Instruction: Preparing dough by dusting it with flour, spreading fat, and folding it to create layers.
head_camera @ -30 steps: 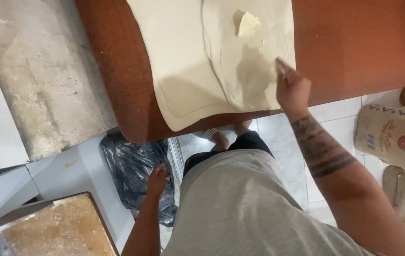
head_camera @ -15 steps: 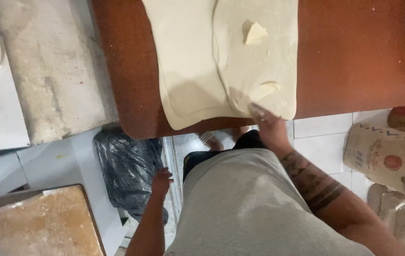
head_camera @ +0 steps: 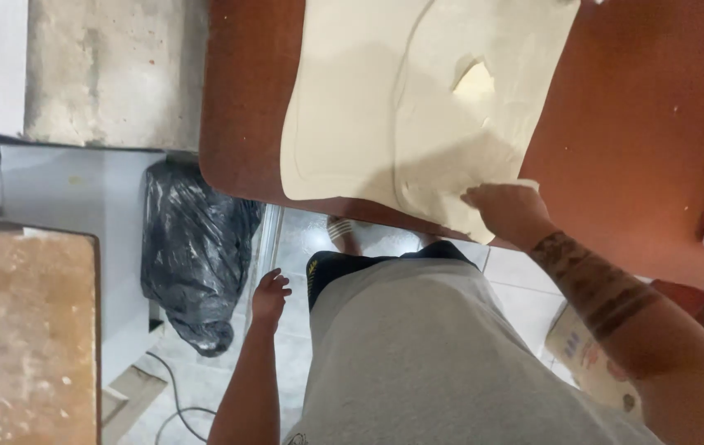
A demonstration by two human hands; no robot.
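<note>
1. Dough sheet [head_camera: 352,107], pale and rolled thin, is lying spread across my reddish-brown bench [head_camera: 640,124], its near edge reaching almost to the bench's front edge.
2. Over the right part of that sheet a second layer of dough [head_camera: 467,99] is lying folded, its curved edge showing as a raised line running down the middle.
3. I am standing right against the bench in a grey shirt [head_camera: 434,354] and dark shorts [head_camera: 344,265], looking straight down.
4. Beside me on the tiled floor [head_camera: 525,288] a black plastic bag [head_camera: 195,247], bunched and shiny, is sitting just below the bench's left corner.
5. At the far left a worn wooden board [head_camera: 22,330] is showing, dusted pale, and above it a grey stone slab [head_camera: 113,74] is lying next to the bench.
6. To my right on the floor a paper sack [head_camera: 591,363] is peeking out behind my forearm.
7. My right hand [head_camera: 504,210] is resting on the near right corner of the folded layer, fingers pinching its edge where it overhangs the front of the bench.
8. My left hand [head_camera: 269,292] is hanging loose and open at my side, well apart from the dough, holding nothing.
9. A small torn flap [head_camera: 476,82] is standing up from the top layer, well above my right hand.
</note>
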